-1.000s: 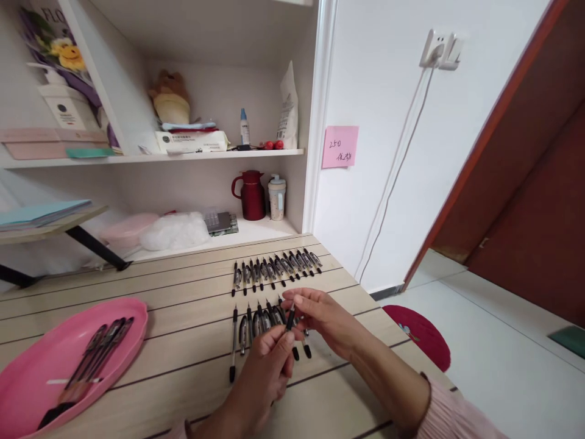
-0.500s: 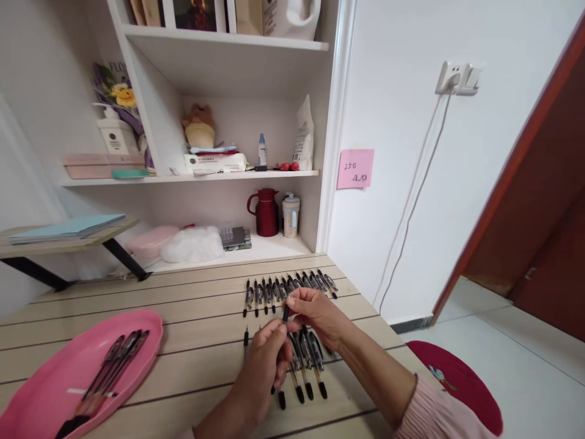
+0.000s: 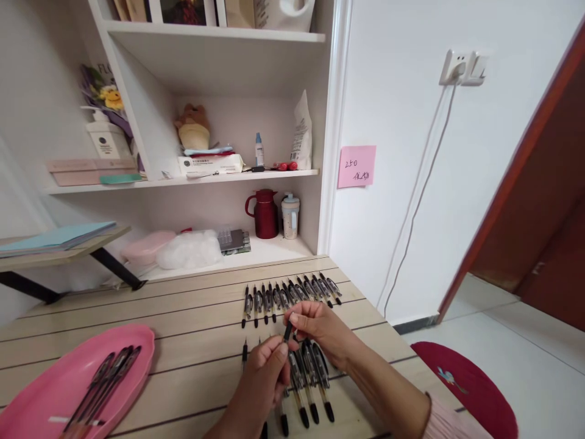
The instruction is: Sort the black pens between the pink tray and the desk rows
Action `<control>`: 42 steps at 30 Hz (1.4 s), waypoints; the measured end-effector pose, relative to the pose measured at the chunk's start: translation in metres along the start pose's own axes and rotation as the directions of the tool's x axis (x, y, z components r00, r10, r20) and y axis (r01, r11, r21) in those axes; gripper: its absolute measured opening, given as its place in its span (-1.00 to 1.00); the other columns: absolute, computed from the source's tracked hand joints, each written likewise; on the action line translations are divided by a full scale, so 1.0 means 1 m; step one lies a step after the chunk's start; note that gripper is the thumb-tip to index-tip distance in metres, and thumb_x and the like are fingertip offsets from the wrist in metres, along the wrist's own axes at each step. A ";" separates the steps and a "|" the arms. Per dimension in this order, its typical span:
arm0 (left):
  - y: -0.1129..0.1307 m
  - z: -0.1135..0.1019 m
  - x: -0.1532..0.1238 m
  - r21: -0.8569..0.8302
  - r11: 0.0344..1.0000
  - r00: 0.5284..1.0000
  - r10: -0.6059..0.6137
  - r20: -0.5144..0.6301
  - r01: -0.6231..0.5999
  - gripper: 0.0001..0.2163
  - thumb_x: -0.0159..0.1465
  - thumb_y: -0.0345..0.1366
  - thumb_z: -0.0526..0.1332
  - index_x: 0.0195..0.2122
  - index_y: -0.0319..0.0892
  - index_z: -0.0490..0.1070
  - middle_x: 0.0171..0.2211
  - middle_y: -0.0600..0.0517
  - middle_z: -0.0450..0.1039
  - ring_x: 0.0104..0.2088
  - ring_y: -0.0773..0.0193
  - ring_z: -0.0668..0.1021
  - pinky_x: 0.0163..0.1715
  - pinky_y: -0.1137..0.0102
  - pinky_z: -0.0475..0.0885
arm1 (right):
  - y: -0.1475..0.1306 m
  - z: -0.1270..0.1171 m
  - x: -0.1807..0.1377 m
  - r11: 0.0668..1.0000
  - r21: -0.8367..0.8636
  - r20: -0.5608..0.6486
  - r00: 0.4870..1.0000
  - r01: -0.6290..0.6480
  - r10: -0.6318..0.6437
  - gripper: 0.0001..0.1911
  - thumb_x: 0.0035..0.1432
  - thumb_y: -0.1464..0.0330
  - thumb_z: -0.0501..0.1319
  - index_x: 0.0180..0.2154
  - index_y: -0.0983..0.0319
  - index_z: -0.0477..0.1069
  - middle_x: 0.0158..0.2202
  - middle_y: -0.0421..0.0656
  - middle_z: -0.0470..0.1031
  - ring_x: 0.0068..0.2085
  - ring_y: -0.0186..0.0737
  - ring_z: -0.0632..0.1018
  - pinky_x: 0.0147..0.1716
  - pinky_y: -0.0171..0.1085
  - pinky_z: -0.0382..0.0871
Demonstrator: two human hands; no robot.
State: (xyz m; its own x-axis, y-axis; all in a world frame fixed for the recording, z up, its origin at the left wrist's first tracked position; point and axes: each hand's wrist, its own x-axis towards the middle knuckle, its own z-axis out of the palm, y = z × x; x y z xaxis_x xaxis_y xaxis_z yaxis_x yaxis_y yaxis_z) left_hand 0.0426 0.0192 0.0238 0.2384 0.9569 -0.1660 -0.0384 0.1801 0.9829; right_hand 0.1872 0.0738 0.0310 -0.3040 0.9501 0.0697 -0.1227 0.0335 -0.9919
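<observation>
Both hands meet over the near row of black pens [image 3: 311, 372] on the wooden table [image 3: 192, 317]. My left hand [image 3: 265, 381] is closed round the barrel of one black pen [image 3: 287, 332]. My right hand [image 3: 317, 326] pinches that pen's upper end, a black cap, between thumb and fingers. A second row of black pens [image 3: 287, 294] lies farther back, just beyond my right hand. At the left, a pink oval tray [image 3: 36, 396] holds several black pens [image 3: 107, 375].
Behind the table stands a white shelf unit with a dark red jug [image 3: 265, 213], a small cup [image 3: 289, 216], a white plastic bag [image 3: 187, 250] and a pink box [image 3: 146, 247]. A red stool [image 3: 466, 390] sits on the floor at the right, beside a brown door.
The view has shifted slightly down and left. My hands stay together on the same pen, a little lower over the near row.
</observation>
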 end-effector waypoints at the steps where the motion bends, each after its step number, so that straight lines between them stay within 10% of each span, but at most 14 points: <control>1: 0.000 -0.001 0.000 0.000 1.000 1.000 0.002 -0.016 -0.002 -0.67 0.09 -0.03 0.11 -0.29 -0.21 0.31 -0.68 0.22 0.17 -0.78 0.56 0.06 -0.79 0.57 -0.12 | -0.003 -0.005 0.000 0.988 -0.156 -0.035 0.999 0.006 -0.012 -0.66 -0.06 0.15 0.22 -0.32 0.28 0.40 -0.46 -0.17 0.44 -0.48 -0.34 0.42 -0.48 -0.34 0.21; 3: -0.001 -0.005 -0.001 0.001 1.000 0.999 0.008 -0.040 -0.008 -0.68 0.11 -0.05 0.09 -0.27 -0.21 0.32 -0.65 0.20 0.18 -0.77 0.55 0.08 -0.79 0.57 -0.09 | -0.010 -0.018 0.000 0.834 -0.550 -0.155 0.986 -0.038 -0.058 -0.74 -0.01 0.21 0.17 -0.33 0.26 0.38 -0.41 -0.14 0.46 -0.40 -0.27 0.44 -0.44 -0.31 0.23; 7: -0.002 -0.011 0.000 -0.029 0.999 0.998 0.040 -0.055 -0.042 -0.71 0.13 -0.10 0.08 -0.26 -0.22 0.35 -0.60 0.18 0.20 -0.74 0.54 0.14 -0.77 0.56 -0.02 | -0.014 -0.038 -0.008 0.208 -0.950 -0.241 0.970 -0.233 -0.012 -0.82 -0.08 0.34 0.18 -0.35 0.25 0.38 -0.35 -0.05 0.48 -0.31 -0.11 0.48 -0.40 -0.24 0.22; 11: 0.000 -0.013 -0.001 -0.115 0.991 0.996 0.055 -0.076 -0.063 -0.73 0.11 -0.16 0.13 -0.25 -0.23 0.37 -0.56 0.15 0.23 -0.68 0.50 0.22 -0.72 0.55 0.10 | -0.004 -0.037 -0.017 0.036 -0.985 -0.165 0.980 -0.170 0.111 -0.64 -0.20 0.39 0.23 -0.24 0.27 0.38 -0.28 0.03 0.48 -0.25 -0.03 0.49 -0.37 -0.23 0.24; 17: 0.003 -0.011 -0.006 -0.091 0.995 0.997 0.043 -0.057 -0.048 -0.69 0.09 -0.17 0.16 -0.20 -0.27 0.38 -0.57 0.13 0.25 -0.63 0.47 0.31 -0.61 0.54 0.20 | 0.005 -0.047 -0.009 0.171 -0.970 -0.175 0.985 -0.174 0.009 -0.81 -0.26 0.53 0.20 -0.46 0.24 0.41 -0.41 -0.01 0.49 -0.34 -0.08 0.48 -0.45 -0.26 0.19; 20: -0.002 -0.008 -0.007 -0.038 0.999 1.000 0.010 -0.012 -0.010 -0.63 0.11 -0.11 0.13 -0.14 -0.25 0.34 -0.61 0.16 0.21 -0.69 0.48 0.27 -0.68 0.54 0.17 | -0.002 -0.053 -0.003 0.557 -0.818 -0.233 0.968 -0.145 -0.091 -0.98 -0.14 0.44 0.18 -0.55 0.22 0.34 -0.56 -0.15 0.41 -0.47 -0.23 0.43 -0.53 -0.31 0.15; 24: -0.007 -0.004 -0.008 0.023 0.999 0.998 -0.044 0.036 0.043 -0.58 0.11 -0.05 0.10 -0.10 -0.23 0.30 -0.64 0.20 0.19 -0.78 0.53 0.14 -0.80 0.55 -0.02 | -0.011 -0.042 -0.001 0.980 -0.140 -0.243 0.955 0.140 -0.171 -0.84 -0.01 0.28 0.16 -0.36 0.21 0.31 -0.57 -0.26 0.35 -0.54 -0.36 0.36 -0.57 -0.36 0.15; 29: -0.006 -0.001 -0.009 0.036 0.997 0.998 -0.066 0.015 0.065 -0.58 0.09 -0.05 0.11 -0.13 -0.24 0.33 -0.68 0.21 0.16 -0.78 0.54 0.09 -0.79 0.55 -0.08 | -0.012 -0.022 -0.004 0.946 0.204 -0.257 0.946 0.253 -0.198 -0.72 -0.08 0.25 0.27 -0.31 0.23 0.31 -0.52 -0.25 0.37 -0.52 -0.42 0.37 -0.56 -0.40 0.15; 42: -0.003 0.001 -0.009 0.035 0.999 0.998 -0.037 -0.053 0.039 -0.65 0.05 -0.09 0.14 -0.24 -0.23 0.37 -0.72 0.21 0.18 -0.77 0.52 0.07 -0.76 0.53 -0.12 | -0.004 -0.001 -0.011 0.989 0.113 -0.065 0.993 0.101 -0.094 -0.69 -0.15 0.23 0.30 -0.38 0.24 0.29 -0.63 -0.33 0.32 -0.60 -0.42 0.39 -0.64 -0.42 0.17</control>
State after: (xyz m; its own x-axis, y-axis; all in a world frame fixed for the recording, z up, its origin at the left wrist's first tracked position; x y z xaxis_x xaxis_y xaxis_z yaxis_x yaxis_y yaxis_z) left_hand 0.0416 0.0097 0.0222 0.1880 0.9603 -0.2060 0.0046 0.2089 0.9779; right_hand 0.1923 0.0636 0.0342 -0.2287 0.9610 0.1553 -0.2583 0.0939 -0.9615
